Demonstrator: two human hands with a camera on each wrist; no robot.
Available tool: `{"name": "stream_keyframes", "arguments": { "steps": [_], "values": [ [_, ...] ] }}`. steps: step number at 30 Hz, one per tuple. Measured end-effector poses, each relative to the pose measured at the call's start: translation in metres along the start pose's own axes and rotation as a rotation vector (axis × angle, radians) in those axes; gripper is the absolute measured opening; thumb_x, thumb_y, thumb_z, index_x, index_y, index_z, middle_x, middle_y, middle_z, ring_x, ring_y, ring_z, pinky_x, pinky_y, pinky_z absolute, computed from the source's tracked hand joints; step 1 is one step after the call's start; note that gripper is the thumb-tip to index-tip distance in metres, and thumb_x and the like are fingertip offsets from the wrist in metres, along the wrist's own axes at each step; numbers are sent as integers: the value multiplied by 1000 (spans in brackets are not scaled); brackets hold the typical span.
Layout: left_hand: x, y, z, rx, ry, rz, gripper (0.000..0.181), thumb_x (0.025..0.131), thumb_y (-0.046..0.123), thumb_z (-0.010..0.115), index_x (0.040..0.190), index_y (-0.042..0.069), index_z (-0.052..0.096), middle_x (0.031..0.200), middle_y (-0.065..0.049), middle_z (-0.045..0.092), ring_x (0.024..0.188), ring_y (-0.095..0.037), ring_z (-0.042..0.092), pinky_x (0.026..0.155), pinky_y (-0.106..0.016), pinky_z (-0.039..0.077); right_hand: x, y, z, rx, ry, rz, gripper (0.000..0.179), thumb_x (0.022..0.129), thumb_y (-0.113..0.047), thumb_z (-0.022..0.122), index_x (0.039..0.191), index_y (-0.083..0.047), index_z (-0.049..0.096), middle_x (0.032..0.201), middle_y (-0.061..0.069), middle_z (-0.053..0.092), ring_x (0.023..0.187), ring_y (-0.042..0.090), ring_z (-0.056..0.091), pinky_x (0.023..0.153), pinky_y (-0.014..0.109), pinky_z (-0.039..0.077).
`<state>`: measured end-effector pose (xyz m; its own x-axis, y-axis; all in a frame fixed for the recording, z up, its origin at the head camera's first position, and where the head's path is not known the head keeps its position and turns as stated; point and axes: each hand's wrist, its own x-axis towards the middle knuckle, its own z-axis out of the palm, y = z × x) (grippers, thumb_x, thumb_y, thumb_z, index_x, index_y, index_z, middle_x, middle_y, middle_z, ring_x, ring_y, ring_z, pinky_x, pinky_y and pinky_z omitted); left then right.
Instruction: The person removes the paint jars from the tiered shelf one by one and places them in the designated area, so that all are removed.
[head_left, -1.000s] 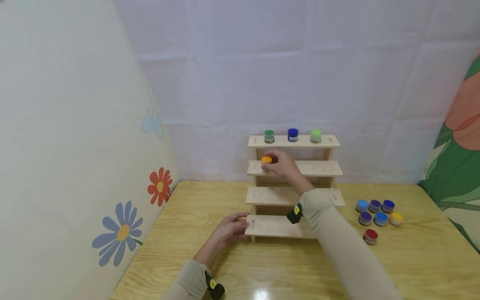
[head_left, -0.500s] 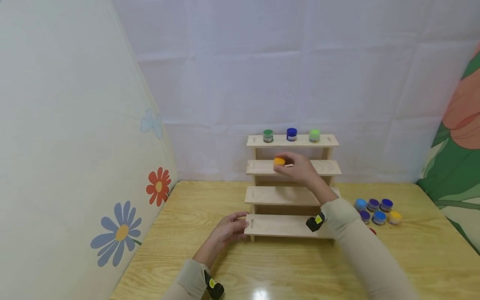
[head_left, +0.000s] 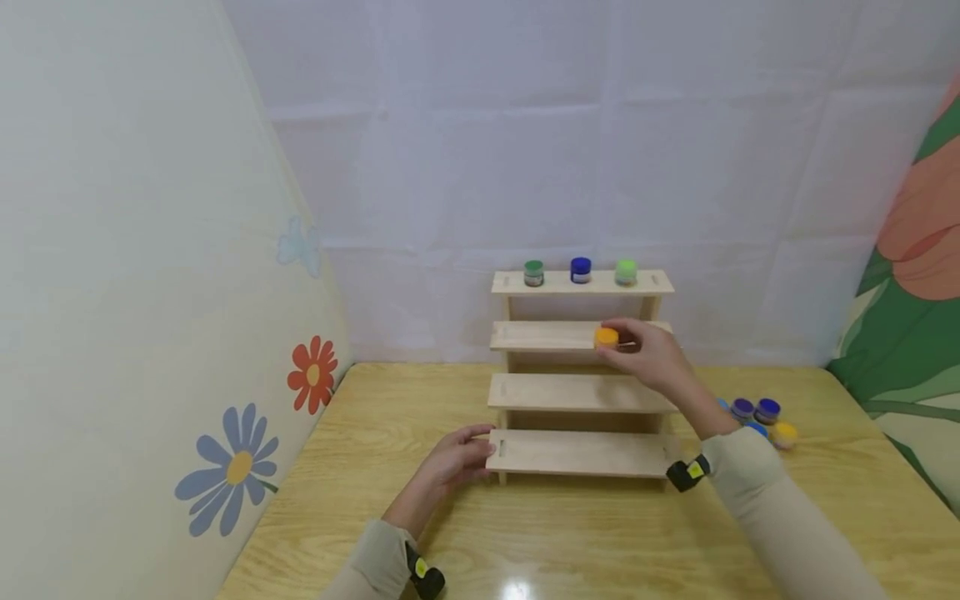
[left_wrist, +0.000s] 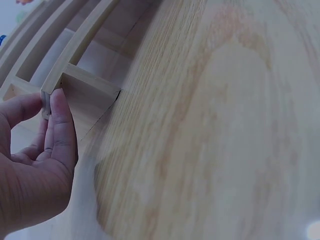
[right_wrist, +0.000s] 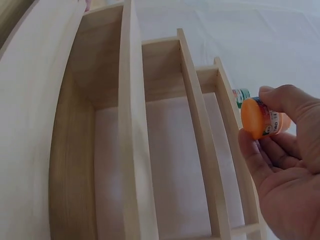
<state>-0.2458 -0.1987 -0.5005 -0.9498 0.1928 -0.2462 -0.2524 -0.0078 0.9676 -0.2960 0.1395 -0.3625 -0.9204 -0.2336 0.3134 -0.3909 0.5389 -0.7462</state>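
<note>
My right hand [head_left: 648, 357] pinches a small paint jar with an orange lid [head_left: 606, 337] between thumb and fingers, in front of the second-highest board of a wooden tiered shelf [head_left: 585, 452]. The right wrist view shows the orange paint jar [right_wrist: 254, 119] gripped by its sides, its label partly covered. My left hand [head_left: 448, 462] pinches the left end of the lowest board; in the left wrist view, thumb and fingers [left_wrist: 62, 130] close on that board's edge. On the top board stand a green jar [head_left: 533, 273], a dark blue jar [head_left: 581, 270] and a light green jar [head_left: 626, 272].
Several more jars stand on the wooden table [head_left: 420, 400] right of the shelf, including a dark blue one [head_left: 767, 410] and a yellow one [head_left: 783, 434]; my right forearm hides some of them. A white cloth [head_left: 450, 167] hangs behind the shelf.
My right hand has moved rightward along the second-highest board with the orange-lidded paint jar, from its left end to right of its middle. My left hand stays on the lowest board.
</note>
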Motion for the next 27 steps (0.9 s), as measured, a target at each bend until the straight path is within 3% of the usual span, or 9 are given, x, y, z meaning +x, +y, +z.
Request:
{"name": "stream_keyframes", "arguments": {
  "steps": [8, 18, 27],
  "values": [
    [2, -1, 0, -3, -3, -2, 56, 96, 8, 64, 146, -6, 45, 117, -13, 68, 87, -16, 68, 69, -27, 57, -27, 16, -22, -6, 3, 38, 48, 93, -28, 76, 131, -1, 63, 118, 18, 67, 105, 32, 67, 82, 27, 56],
    [1, -1, 0, -20, 0, -2, 55, 95, 6, 64, 145, -7, 45, 114, -12, 68, 86, -16, 68, 68, -26, 57, -64, 42, -45, -8, 2, 108, 58, 96, -43, 69, 138, -6, 57, 131, 18, 62, 115, 39, 64, 88, 44, 58],
    [-1, 0, 0, -30, -10, -5, 56, 96, 5, 63, 146, -7, 43, 113, -11, 68, 85, -15, 68, 67, -25, 56, -89, 67, -66, -72, 27, 161, 57, 96, -43, 68, 139, -6, 57, 129, 19, 64, 115, 40, 64, 77, 20, 55]
  ]
}}
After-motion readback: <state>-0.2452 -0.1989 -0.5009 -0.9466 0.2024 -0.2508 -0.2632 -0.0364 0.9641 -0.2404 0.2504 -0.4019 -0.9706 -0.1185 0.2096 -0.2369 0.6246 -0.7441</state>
